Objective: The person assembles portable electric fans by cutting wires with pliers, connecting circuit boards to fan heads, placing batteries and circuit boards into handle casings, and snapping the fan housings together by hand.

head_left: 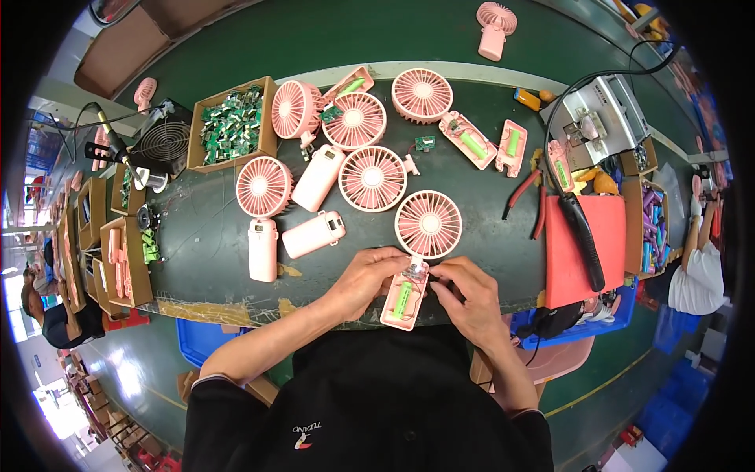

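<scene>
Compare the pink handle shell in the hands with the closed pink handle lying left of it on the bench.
The open handle shell shows a green battery inside; the closed handle shows only its smooth cover. The open shell is held by the left hand and right hand; the closed handle lies untouched. Both are pink and of like shape.

Small electronics assembly workshop, a factory line for handheld fans: the dark green bench (220,259) carries many pink fan heads (372,178) around 12 o'clock, closed pink handle housings (314,234) and open shells with green battery cells (472,144). A cardboard box of green circuit boards (230,126) sits at 10 o'clock beside a soldering iron (110,138) and a small fume fan (163,143). At 3 o'clock lie red-handled pliers (521,189), a red mat (586,248) and a box of cells (653,228); other workers sit at the 9 and 3 o'clock edges.
</scene>
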`<state>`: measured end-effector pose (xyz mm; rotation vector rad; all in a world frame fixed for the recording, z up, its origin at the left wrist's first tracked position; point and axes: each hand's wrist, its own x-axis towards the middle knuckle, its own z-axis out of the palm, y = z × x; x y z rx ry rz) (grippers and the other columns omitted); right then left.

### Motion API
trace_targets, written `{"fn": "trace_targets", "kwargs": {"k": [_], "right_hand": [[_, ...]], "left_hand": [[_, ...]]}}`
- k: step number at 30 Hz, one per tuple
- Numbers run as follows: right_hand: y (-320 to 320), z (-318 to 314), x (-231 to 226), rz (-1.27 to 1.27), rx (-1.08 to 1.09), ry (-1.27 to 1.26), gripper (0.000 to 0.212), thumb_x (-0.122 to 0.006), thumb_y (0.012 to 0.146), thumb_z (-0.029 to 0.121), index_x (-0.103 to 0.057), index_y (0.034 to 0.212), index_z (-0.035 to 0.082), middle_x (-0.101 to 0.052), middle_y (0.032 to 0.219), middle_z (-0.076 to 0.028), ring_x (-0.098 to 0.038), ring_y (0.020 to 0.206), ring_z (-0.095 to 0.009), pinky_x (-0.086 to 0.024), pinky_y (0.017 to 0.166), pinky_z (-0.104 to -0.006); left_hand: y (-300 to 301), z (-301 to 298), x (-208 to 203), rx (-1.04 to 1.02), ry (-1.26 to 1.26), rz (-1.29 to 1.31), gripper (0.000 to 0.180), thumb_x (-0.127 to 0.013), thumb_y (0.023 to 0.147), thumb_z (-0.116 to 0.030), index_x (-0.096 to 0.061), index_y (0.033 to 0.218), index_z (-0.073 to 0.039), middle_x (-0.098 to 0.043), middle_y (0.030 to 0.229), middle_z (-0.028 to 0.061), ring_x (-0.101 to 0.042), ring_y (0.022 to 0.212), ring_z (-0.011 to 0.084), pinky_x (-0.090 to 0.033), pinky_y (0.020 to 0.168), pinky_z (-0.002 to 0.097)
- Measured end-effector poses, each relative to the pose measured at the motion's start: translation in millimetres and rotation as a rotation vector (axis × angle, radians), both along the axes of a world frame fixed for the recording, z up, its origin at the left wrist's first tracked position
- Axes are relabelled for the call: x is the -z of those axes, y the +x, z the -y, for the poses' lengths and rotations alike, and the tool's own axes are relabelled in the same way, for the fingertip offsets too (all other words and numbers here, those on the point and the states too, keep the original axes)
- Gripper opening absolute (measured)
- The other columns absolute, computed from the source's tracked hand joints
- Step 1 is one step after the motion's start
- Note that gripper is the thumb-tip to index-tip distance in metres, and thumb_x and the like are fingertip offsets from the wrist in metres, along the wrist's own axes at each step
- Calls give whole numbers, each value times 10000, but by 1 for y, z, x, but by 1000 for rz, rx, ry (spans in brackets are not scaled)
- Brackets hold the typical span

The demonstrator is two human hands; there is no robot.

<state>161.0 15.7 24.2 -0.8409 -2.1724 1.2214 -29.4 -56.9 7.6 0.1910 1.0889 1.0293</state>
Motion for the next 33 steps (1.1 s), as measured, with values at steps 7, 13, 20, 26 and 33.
{"fn": "trace_targets", "kwargs": {"k": [7,13,20,26,33], "right_hand": [[-6,-1,-5,-47,13,56,223,-725,744,-46,-678,954,14,-626,874,-83,-596,640,-155,-458,539,-270],[-13,-9,0,-6,-165,368,179,-714,736,-7,-685,910,23,-557,855,-66,-602,630,-204,-495,531,-317],[-15,-16,-7,91,-267,414,211,-689,752,9,-670,962,19,-564,915,-65,-622,687,-209,-510,546,-330],[-15,-16,-12,33,-133,248,180,-686,793,1,-670,970,28,-592,854,-69,-632,674,-225,-503,555,-332],[-12,-15,-11,-2,-67,110,243,-709,741,-74,-686,963,22,-623,855,-76,-635,728,-185,-507,632,-281]], "left_hand": [[0,-6,-3,61,-9,-74,219,-585,937,-174,-617,1078,-10,-668,971,71,-649,852,122,-534,763,267],[1,-2,5,119,12,-135,237,-566,951,-205,-618,1079,-11,-650,965,45,-625,855,109,-518,752,268],[-1,-5,-7,145,52,-129,322,-506,981,-197,-589,1188,35,-650,1029,76,-632,897,131,-527,781,293],[-7,-8,-32,169,51,-37,377,-478,992,-205,-551,1249,61,-646,1063,126,-660,915,181,-552,786,329],[-6,-8,-33,192,126,0,347,-475,945,-162,-550,1200,61,-646,994,108,-673,885,190,-571,790,344]]}}
